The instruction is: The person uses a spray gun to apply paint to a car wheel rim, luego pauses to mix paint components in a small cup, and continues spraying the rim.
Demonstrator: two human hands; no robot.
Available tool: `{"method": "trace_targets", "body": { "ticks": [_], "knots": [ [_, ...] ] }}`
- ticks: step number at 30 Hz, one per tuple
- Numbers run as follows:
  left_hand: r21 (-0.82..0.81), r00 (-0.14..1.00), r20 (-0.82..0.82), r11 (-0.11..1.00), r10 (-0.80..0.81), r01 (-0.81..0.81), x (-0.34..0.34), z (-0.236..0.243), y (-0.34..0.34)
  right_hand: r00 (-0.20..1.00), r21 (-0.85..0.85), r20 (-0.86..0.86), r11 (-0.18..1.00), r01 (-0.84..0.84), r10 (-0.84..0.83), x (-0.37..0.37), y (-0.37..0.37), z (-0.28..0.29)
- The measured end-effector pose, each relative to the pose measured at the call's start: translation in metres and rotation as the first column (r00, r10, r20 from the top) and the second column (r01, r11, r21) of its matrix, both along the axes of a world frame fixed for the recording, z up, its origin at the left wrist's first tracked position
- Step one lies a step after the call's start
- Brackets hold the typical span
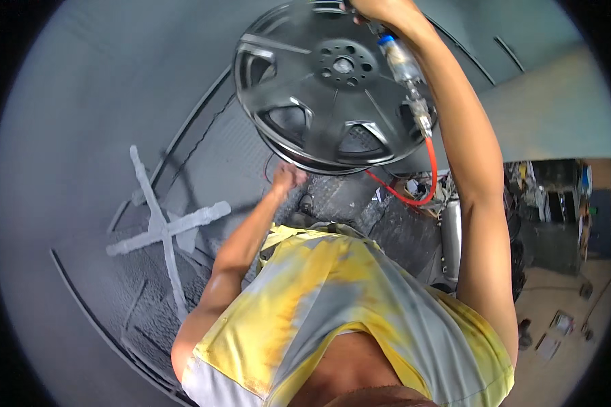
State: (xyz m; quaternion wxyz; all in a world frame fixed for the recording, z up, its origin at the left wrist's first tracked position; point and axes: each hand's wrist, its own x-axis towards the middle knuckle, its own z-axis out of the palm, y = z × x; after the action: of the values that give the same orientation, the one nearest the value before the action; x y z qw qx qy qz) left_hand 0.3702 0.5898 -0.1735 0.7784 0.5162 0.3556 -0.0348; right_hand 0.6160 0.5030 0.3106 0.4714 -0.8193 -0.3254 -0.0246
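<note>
A dark grey alloy wheel rim (332, 102) with wide spokes and a hub ringed by bolt holes is before me, its spokes smeared as if it is turning. Up at the top edge, my right hand (383, 10) is closed around what looks like a spray gun, mostly cut off by the frame. Below that hand hangs a clear inline air filter (402, 64) with a blue cap, joined by metal fittings to a red air hose (433, 173). My left hand (288, 176) is at the rim's lower left edge, blurred; whether it touches cannot be told.
Left of me stands a grey, paint-crusted cross-shaped stand (164, 230). Dark sheeting (81, 136) rises behind it. A silver cylinder (451, 241) is under my right arm, near where the hose curves. Cluttered shelves (550, 203) are at the right.
</note>
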Motion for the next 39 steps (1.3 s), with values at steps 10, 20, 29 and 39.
{"method": "trace_targets", "body": {
  "ticks": [10,20,29,39],
  "knots": [
    [-0.028,0.995,0.038,0.995,0.094,-0.093,0.042,-0.006,0.089,0.876,-0.071,0.332,0.917,0.392,-0.349,0.095,-0.108,-0.019],
    [-0.134,0.906,-0.092,0.907,-0.412,0.399,0.008,0.0,-0.024,0.852,-0.168,0.111,0.835,0.524,-0.512,0.037,-0.226,-0.014],
    [0.006,0.988,0.037,0.988,0.152,-0.152,0.049,-0.018,0.077,0.83,-0.251,0.02,0.801,0.544,-0.558,-0.035,-0.289,-0.041],
    [-0.088,0.993,-0.074,0.991,0.09,-0.097,0.009,-0.023,0.036,0.778,-0.104,-0.201,0.803,0.587,-0.595,-0.125,-0.315,-0.093]
  ]
}}
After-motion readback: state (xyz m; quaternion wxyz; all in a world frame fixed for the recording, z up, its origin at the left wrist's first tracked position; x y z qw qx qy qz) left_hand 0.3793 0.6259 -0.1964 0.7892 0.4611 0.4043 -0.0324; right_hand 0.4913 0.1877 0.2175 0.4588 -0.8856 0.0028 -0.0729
